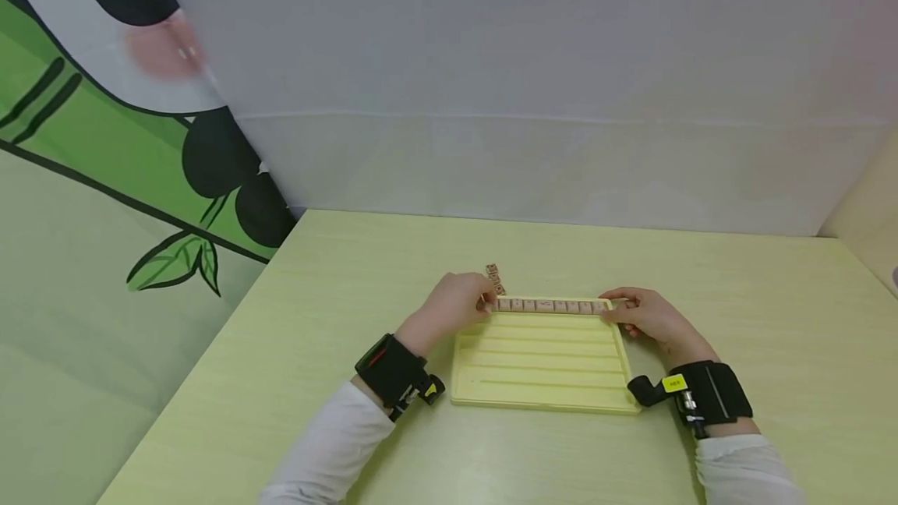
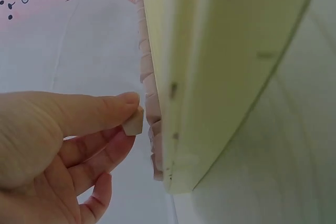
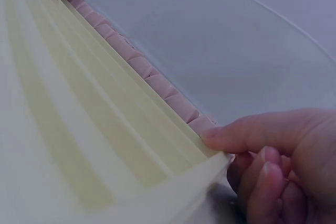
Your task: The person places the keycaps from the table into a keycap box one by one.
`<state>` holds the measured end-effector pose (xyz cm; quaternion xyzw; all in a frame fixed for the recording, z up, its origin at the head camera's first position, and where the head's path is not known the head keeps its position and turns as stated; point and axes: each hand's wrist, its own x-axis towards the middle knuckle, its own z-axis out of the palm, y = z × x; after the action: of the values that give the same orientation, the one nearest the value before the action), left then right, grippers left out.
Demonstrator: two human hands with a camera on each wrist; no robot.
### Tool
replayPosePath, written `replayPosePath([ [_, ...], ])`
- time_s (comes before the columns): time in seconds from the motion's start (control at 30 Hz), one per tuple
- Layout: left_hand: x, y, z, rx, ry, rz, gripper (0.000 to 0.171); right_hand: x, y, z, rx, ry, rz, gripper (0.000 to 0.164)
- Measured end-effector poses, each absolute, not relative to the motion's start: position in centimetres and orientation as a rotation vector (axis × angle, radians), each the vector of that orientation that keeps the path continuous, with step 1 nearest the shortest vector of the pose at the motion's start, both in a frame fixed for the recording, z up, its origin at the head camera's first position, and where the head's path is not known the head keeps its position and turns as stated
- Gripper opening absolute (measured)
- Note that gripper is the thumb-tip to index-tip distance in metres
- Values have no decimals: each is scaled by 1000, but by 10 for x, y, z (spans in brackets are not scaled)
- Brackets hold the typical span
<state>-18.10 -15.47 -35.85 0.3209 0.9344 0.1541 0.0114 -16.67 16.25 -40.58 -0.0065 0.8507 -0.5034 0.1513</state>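
Observation:
A pale yellow ridged tray (image 1: 540, 398) lies on the table, with a row of small wooden tiles (image 1: 545, 305) along its far edge. Between thumb and fingers my left hand (image 1: 457, 301) pinches one small wooden tile (image 2: 135, 124) by the row's left end. In the left wrist view this tile is held a little apart from the row. My right hand (image 1: 652, 319) grips the tray's far right corner. Its thumb (image 3: 223, 137) presses by the last tile there, while the other fingers curl beside the corner, partly hidden.
Several loose wooden tiles (image 1: 494, 279) lie in a short line on the table (image 1: 379, 256) just beyond the tray's far left corner. A pale cloth backdrop (image 1: 561, 170) hangs behind the table, with a cartoon print at left.

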Motion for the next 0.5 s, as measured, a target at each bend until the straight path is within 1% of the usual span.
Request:
replayPosePath([
  [0.3,-172,-158,-365,1015,2914,306,10,-152,155,-409,-84,2428,-1512,58],
  [0.5,-166,-160,-365,1087,2897,240,8,-143,150,-411,10,2433,-1498,56],
])
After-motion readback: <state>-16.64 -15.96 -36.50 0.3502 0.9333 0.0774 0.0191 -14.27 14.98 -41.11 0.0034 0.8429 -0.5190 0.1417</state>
